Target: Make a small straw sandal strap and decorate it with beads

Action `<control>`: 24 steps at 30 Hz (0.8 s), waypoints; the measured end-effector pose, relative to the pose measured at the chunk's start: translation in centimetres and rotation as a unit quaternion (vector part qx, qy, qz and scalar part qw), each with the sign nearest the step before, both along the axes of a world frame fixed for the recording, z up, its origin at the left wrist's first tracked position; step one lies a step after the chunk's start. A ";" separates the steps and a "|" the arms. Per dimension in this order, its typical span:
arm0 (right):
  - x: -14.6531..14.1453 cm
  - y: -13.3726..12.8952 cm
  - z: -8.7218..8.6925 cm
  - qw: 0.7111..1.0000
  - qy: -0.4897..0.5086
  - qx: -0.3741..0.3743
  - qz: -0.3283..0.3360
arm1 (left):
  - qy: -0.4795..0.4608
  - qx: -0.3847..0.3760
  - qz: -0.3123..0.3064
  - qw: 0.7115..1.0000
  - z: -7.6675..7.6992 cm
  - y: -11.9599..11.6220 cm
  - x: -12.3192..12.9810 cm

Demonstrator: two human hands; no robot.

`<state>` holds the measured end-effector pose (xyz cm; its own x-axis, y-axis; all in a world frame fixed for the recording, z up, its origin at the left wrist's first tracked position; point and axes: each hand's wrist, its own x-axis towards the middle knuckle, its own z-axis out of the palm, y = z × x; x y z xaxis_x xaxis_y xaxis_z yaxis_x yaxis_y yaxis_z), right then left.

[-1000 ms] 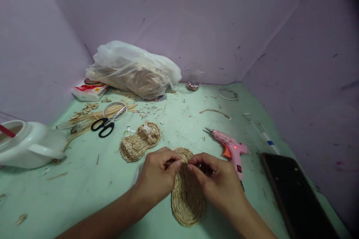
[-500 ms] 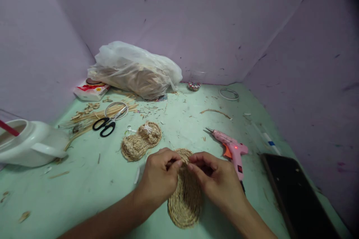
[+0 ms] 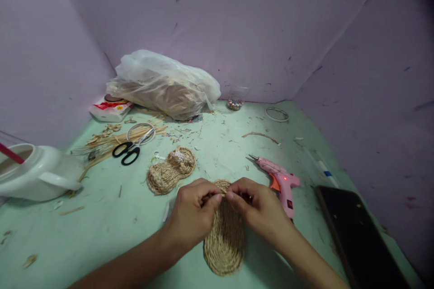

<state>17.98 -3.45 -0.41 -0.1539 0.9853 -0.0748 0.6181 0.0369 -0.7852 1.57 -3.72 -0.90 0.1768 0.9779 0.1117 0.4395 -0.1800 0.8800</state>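
Note:
A woven straw sole [image 3: 224, 244], coiled from braided cord, lies on the table in front of me. Over its far end, my left hand [image 3: 196, 207] pinches with thumb and forefinger. Facing it, my right hand [image 3: 256, 203] is pinched too, the fingertips of both almost meeting. A tiny pale bit shows between them, too small to name. To the left rests a smaller woven slipper [image 3: 171, 170] with white beads on its strap. A pink glue gun [image 3: 280, 178] with a lit red light lies just beyond my right hand.
Black-handled scissors [image 3: 130, 149] and a tape ring lie on straw strands [image 3: 101, 144] at left. A white pot [image 3: 44, 174] stands at the left edge, a phone [image 3: 356, 235] at right. Behind are a plastic bag [image 3: 166, 86], a cup of beads [image 3: 235, 103] and another ring [image 3: 276, 114].
My right hand has shifted slightly left and up, so its fingertips are now closer to those of my left hand. The sole and the other things stay put.

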 end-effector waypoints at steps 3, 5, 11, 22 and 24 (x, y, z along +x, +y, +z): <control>0.1 -0.1 0.0 0.999 0.027 -0.017 -0.028 | -0.034 -0.013 0.059 0.998 0.0 0.6 -0.6; 0.1 -0.1 0.1 0.998 0.043 -0.034 -0.033 | -0.060 -0.075 0.106 0.990 0.0 1.0 -0.9; 0.0 -0.2 0.3 0.996 0.064 -0.053 -0.041 | -0.083 -0.152 0.114 0.978 -0.7 1.2 -0.8; -0.1 -0.3 0.3 0.994 0.082 -0.049 -0.044 | -0.065 -0.144 -0.007 0.987 -0.5 0.3 -0.5; -0.1 -0.3 0.2 0.994 0.091 -0.049 -0.041 | -0.054 -0.171 -0.030 0.983 -0.5 0.3 -0.3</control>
<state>17.88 -3.71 -0.20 -0.0934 0.9844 -0.1491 0.4625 -0.0897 -0.8821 1.23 -3.38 -1.45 0.2408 0.9498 -0.1996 0.3376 0.1108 0.9347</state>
